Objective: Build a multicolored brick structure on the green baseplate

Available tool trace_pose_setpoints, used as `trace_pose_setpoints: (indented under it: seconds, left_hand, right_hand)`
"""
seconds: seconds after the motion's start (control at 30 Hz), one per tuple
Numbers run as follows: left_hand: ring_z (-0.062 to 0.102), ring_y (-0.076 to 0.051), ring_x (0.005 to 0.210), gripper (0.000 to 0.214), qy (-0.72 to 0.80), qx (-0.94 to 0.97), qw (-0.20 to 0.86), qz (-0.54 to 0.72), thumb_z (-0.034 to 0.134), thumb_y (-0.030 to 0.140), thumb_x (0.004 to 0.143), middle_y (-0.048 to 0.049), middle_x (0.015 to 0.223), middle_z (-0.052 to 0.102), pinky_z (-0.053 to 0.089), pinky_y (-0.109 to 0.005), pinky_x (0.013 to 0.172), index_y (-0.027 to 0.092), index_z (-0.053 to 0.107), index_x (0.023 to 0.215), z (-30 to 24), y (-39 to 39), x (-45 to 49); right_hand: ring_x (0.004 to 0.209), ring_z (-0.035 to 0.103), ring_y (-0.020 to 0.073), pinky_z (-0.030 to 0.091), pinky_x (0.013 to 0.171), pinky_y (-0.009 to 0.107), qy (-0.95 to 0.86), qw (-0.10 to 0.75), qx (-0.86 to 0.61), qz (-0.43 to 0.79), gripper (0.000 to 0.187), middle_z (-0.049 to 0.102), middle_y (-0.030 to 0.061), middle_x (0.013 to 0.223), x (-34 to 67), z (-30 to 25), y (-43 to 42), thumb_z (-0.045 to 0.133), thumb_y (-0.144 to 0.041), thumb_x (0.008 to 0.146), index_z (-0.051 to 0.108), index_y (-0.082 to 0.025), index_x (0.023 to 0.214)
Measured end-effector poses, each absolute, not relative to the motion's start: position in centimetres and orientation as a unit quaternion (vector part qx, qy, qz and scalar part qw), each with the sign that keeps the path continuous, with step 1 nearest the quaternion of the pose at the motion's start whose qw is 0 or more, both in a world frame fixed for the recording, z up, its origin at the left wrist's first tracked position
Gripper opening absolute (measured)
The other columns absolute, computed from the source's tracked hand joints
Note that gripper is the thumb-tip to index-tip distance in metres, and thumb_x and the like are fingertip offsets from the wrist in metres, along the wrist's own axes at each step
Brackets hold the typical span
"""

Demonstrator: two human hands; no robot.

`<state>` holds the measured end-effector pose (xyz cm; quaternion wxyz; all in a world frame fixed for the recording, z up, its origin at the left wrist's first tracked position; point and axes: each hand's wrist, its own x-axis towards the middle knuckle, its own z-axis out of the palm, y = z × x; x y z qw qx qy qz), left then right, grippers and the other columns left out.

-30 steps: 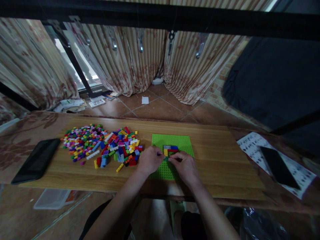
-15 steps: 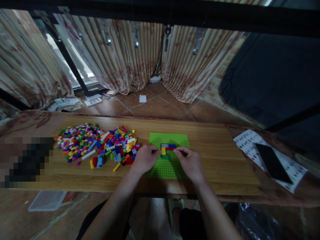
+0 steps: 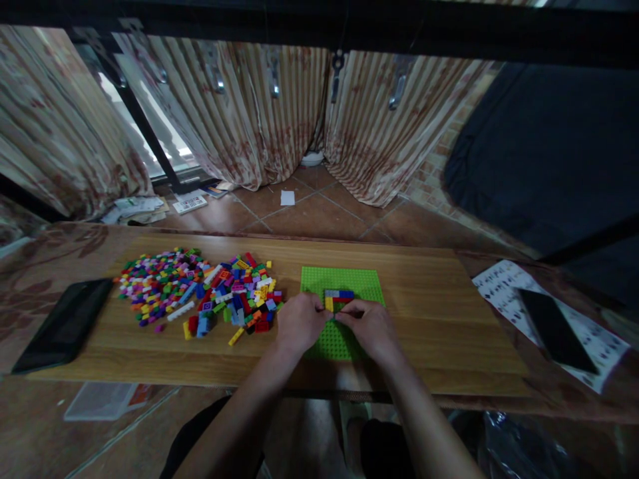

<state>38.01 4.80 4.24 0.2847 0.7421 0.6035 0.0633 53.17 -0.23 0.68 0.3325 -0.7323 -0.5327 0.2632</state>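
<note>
A bright green baseplate point(image 3: 362, 279) lies on the wooden board in front of me. On it stands a small build with a grey brick point(image 3: 331, 293), a blue brick point(image 3: 345, 294), a red brick point(image 3: 342, 300) and a yellow brick point(image 3: 329, 303). My left hand point(image 3: 302, 322) comes in from the left, thumb and fingers closed at the near end of the build. From the right, my right hand point(image 3: 368, 326) pinches at the same spot, its fingertips meeting the left ones. Their fingers cover the dark green brick there almost wholly.
Loose bricks lie heaped in a small-piece pile point(image 3: 162, 283) and a larger-piece pile point(image 3: 237, 293) on the wooden board point(image 3: 434, 319). A black tablet point(image 3: 64, 326) is at the left end. On the right, a dark phone point(image 3: 556, 329) rests on a printed sheet point(image 3: 504, 279).
Both hands have moved closer together, onto the near end of the build. The dark green brick, visible before, is now hidden by the fingers. My right hand has left the red brick's end.
</note>
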Motion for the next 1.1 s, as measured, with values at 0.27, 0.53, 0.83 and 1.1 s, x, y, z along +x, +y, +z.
trace_pose_setpoints:
  seconds: [0.27,0.53,0.83,1.1]
  left_hand:
    - [0.067,-0.020,0.078,0.016,0.592,0.751,0.282,0.070,0.065,0.037,0.079,-0.0035,0.084,0.074,0.043,-0.027,0.065,0.023,0.074,0.079,4.2,4.7,38.0]
    - [0.052,-0.012,0.057,0.034,0.542,0.743,0.348,0.183,0.059,0.043,0.083,0.0022,0.055,0.056,0.032,-0.023,0.054,0.017,0.063,0.060,3.5,5.3,36.5]
    - [0.048,-0.008,0.052,0.039,0.536,0.447,0.619,0.360,0.065,0.051,0.076,-0.0003,0.064,0.059,0.033,-0.020,0.049,0.013,0.067,0.072,3.9,6.0,36.1]
    - [0.062,-0.010,0.061,0.016,0.461,0.348,0.719,0.386,0.064,0.026,0.081,-0.0054,0.074,0.067,0.046,-0.020,0.056,0.011,0.070,0.081,4.4,5.1,36.5]
  right_hand:
    - [0.067,0.064,0.0186,0.044,0.064,0.031,-0.546,0.315,-0.735,0.249,0.017,0.073,0.0031,0.074,52.9,0.5,-0.5,0.065,-0.035,0.078,0.073,-0.022,0.072]
    - [0.070,0.066,0.0200,0.046,0.066,0.031,-0.510,0.408,-0.712,0.257,0.025,0.075,0.0044,0.077,53.8,1.4,-1.1,0.063,-0.042,0.079,0.076,-0.021,0.079]
    - [0.063,0.059,0.0173,0.042,0.060,0.027,-0.442,0.522,-0.701,0.205,0.035,0.068,0.0022,0.066,55.1,3.1,-0.9,0.060,-0.048,0.082,0.072,-0.017,0.074]
    - [0.071,0.064,0.0188,0.047,0.066,0.029,-0.462,0.533,-0.677,0.210,0.030,0.072,0.0043,0.074,53.5,3.1,-0.6,0.060,-0.045,0.084,0.072,-0.018,0.080]
